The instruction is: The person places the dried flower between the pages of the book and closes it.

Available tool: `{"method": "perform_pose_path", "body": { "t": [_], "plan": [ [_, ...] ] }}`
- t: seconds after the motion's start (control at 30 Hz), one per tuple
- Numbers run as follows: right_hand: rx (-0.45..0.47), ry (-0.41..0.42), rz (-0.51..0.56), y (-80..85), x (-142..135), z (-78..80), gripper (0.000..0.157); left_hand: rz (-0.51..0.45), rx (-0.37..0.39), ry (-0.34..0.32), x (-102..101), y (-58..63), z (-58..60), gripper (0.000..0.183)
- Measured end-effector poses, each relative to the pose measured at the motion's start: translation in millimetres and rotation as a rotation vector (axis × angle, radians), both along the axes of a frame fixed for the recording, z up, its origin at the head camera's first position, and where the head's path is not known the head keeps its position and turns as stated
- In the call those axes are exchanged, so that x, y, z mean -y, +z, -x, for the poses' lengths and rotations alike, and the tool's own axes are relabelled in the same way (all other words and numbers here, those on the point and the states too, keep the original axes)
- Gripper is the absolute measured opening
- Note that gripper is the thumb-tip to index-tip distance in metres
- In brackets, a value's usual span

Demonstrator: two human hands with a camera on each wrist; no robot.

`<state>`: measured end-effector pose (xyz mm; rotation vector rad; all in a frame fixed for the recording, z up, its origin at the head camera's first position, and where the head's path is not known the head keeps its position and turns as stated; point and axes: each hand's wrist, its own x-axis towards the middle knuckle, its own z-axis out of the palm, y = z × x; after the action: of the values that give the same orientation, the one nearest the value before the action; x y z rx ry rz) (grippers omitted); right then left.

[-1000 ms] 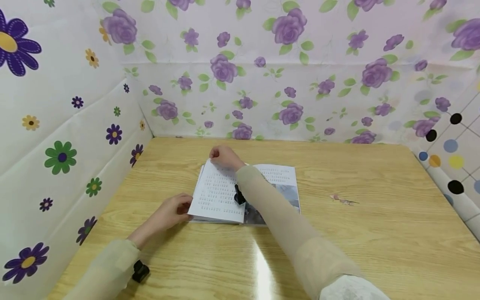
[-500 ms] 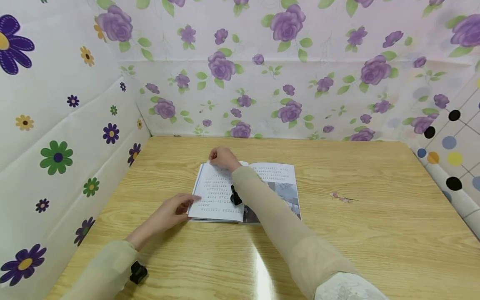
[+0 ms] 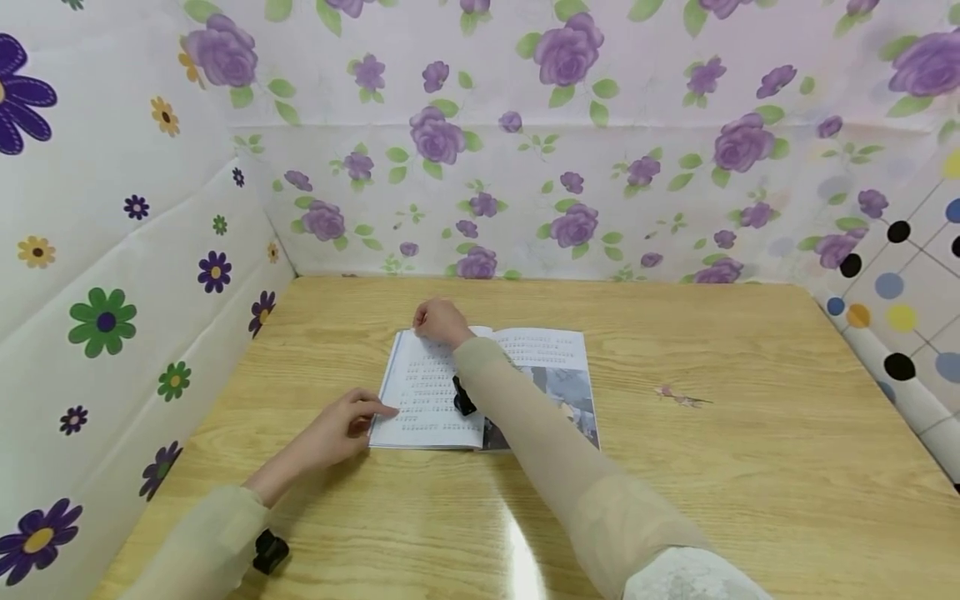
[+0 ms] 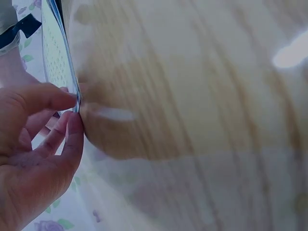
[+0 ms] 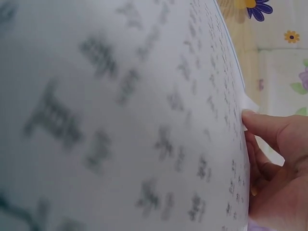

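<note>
**On a wooden table, two hands at an open book**

At the middle of the table (image 3: 675, 500), an open book (image 3: 555, 367) lies flat. The right hand (image 3: 438, 321) pinches the far top edge of the left page (image 3: 423, 400); its sleeve (image 3: 540, 442) crosses and hides the spine. The left hand (image 3: 341, 429) touches the page's near left edge with relaxed fingertips. Flowered sheeting (image 3: 525, 167) walls the far side and left. The print is too blurred to read.

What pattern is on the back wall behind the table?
Purple roses with green leaves on a pale ground cover the back wall; the head view shows it best.
</note>
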<state>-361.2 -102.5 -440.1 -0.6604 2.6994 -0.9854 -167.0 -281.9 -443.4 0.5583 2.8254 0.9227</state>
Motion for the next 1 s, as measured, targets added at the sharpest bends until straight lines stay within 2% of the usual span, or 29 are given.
{"method": "perform_pose_path", "body": {
  "t": [0.23,0.37,0.57,0.83,1.0],
  "plan": [
    [0.006,-0.061,-0.056,1.9,0,-3.0,0.006,0.013,-0.036,0.006,-4,-0.6,-1.0,0.031],
    [-0.006,-0.051,-0.082,5.6,0,-6.3,0.008,0.027,-0.041,0.009,-5,-1.9,-0.3,0.03],
    [-0.023,-0.006,-0.112,10.0,-1,-8.7,0.003,0.033,-0.038,-0.01,-4,-2.0,0.7,0.03],
    [0.005,0.115,-0.134,12.9,-12,-3.6,0.021,0.043,-0.023,-0.027,-4,-0.1,3.2,0.029],
    [-0.018,0.161,-0.155,19.9,-22,-2.4,0.027,0.052,-0.021,-0.027,-4,0.4,3.8,0.028]
  ]
}}
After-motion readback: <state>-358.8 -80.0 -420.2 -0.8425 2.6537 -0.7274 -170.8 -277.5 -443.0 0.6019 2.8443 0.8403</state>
